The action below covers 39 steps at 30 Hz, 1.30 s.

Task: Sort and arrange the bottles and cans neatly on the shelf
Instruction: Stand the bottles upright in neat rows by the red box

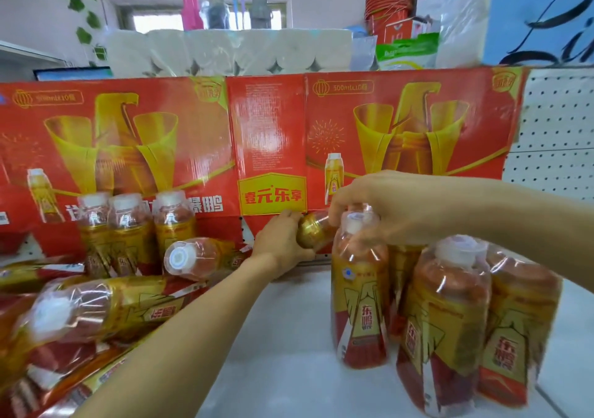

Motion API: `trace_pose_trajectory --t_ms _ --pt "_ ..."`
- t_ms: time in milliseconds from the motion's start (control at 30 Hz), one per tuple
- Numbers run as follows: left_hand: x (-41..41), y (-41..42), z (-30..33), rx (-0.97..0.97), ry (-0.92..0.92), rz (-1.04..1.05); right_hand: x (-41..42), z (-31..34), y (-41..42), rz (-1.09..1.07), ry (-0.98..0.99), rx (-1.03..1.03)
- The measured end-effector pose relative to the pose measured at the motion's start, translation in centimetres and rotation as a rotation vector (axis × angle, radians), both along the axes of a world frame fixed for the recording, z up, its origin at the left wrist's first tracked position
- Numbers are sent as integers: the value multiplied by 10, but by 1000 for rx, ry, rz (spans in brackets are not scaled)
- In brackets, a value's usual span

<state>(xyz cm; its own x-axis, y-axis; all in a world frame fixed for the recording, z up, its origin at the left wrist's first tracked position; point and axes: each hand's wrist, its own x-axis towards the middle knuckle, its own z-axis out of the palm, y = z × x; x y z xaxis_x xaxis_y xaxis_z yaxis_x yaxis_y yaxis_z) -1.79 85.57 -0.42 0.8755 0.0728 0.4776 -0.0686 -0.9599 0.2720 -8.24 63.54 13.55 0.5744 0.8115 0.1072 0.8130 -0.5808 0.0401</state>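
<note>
Two hands are busy on the white shelf (289,337). The left hand (279,244) has its fingers curled round a small bottle (313,229) that lies on its side near the back of the shelf, just in front of the big red boxes (266,135). The right hand (363,199) comes in from the right side and its fingers pinch the white cap of a standing drink bottle (358,292) with a red and gold label. Just beside that bottle, on the right, stand more of the same bottles: a big near one (445,327) at the front, one (517,337) to its right, and one (401,276) partly hidden behind. They are close together and seem to touch. On the left, three bottles (135,231) stand in a row against the red boxes. In front of them one bottle (202,257) lies on its side with its white cap toward the camera. Lower left, many more bottles (80,315) lie in a messy pile, some on top of others, and they look blurry. On top of the red boxes sit packs of white paper rolls (225,51). A white board with little holes (556,135) is at the far right. Green leaves (86,12) hang at the top.
</note>
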Motion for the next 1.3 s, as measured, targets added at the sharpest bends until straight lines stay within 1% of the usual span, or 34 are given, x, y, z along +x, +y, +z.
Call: trace_pose_trajectory --t_ms 33,100,167,200,233,367,467,533,667,733,833,900,933,1033,1067,1133,1200,1300 --pt "-2 1 2 -115 -15 -19 -2 0 1 13 28 4" --pt "-8 2 7 -414 -9 -60 5 -1 5 4 94 20" --pt "-15 3 10 -729 77 -107 16 2 14 -3 77 9" --pt "-19 4 10 -835 117 -128 24 1 19 -8 70 11" --pt "-21 4 10 -900 148 -143 28 3 25 -23 48 -3" --pt "-25 3 12 -1016 213 -175 48 0 42 -45 45 -18" --pt "-23 4 11 -1017 220 -168 59 0 50 -62 65 23" --pt "-22 4 9 -1003 207 -156 64 0 52 -68 43 14" --pt "-20 -1 8 -929 188 -74 60 3 54 -73 48 -35" --pt "-24 -5 9 -869 175 -29 57 2 54 -75 10 -75" --pt "-44 -10 16 -745 162 -38 50 2 54 -93 -43 -143" --pt "-66 -11 24 -584 143 -60 45 3 54 -125 -58 -228" --pt "-79 -10 29 -463 121 -52 42 4 55 -138 -71 -264" --pt "-118 2 45 -25 43 79 26 6 60 -100 -132 -272" --pt "-132 8 51 76 26 131 19 7 65 -65 -149 -253" --pt "-157 25 58 183 9 239 5 6 79 7 -155 -204" --pt "-180 43 58 260 13 347 -7 0 97 64 -115 -153" --pt "-210 58 51 365 78 504 -22 -24 131 159 -20 -15"
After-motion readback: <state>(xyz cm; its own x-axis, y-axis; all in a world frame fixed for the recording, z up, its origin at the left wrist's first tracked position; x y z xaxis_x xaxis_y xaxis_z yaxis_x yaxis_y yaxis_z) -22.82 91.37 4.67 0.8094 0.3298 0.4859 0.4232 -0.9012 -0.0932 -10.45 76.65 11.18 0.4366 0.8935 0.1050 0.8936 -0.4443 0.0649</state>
